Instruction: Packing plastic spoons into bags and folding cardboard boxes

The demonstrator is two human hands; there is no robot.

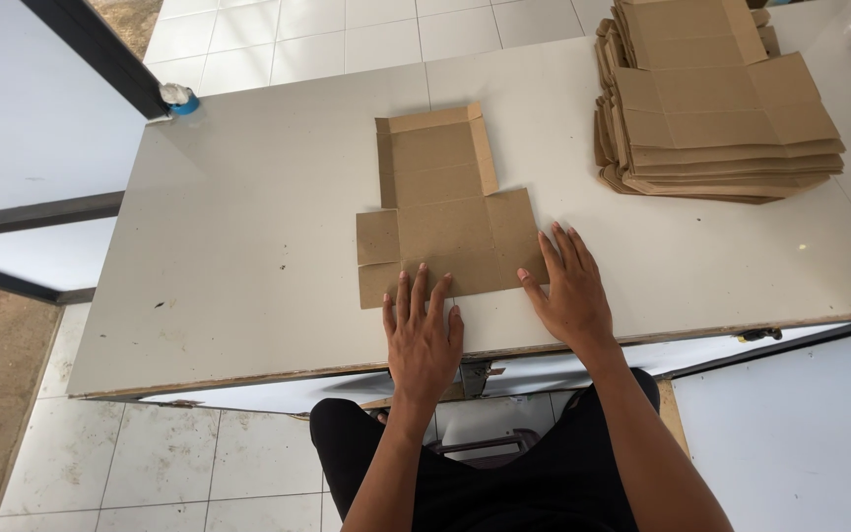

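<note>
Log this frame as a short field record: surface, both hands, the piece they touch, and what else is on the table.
surface: grey table over a tiled floor
left hand: flat, fingertips on the near edge of the cardboard blank
right hand: flat, fingers on the blank's near right corner
blank: unfolded, lying flat, far flaps slightly raised
stack: more flat blanks, far right
far left corner: small blue and white object

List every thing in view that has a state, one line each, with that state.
Cardboard blank: lying on the table, far flaps partly folded up, near panels flat.
Left hand: open, palm down, fingers on the blank's near edge.
Right hand: open, palm down, pressing the blank's near right corner.
Stack of blanks: unfolded, piled flat.
Table: bare grey top, scuffed.
</note>
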